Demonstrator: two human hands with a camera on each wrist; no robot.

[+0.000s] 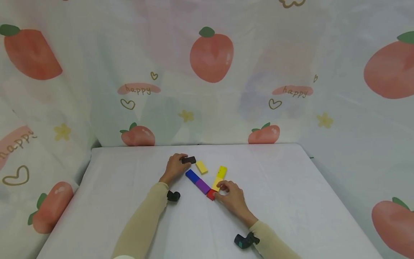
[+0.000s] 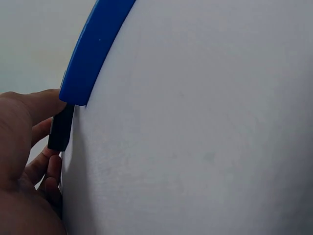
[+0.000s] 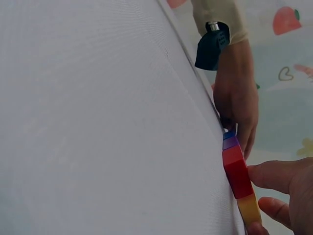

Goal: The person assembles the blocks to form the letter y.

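At the far middle of the table my left hand (image 1: 174,167) pinches a black block (image 1: 189,160) between thumb and fingers. In the left wrist view the blue block (image 2: 95,54) overlaps part of it. Closer to me, a blue block (image 1: 192,176), a purple block (image 1: 203,186) and a red block (image 1: 211,194) form a slanting row. From the red end, a pale yellow block (image 1: 216,183) and a brighter yellow block (image 1: 221,172) run back to the right. My right hand (image 1: 234,199) touches the red block with its thumb, other fingertips beside the pale yellow block.
A loose yellow block (image 1: 201,167) lies between the two arms of the V, just right of the black block. White cloth covers the table (image 1: 284,201). A printed curtain (image 1: 207,104) hangs along the back edge and both sides.
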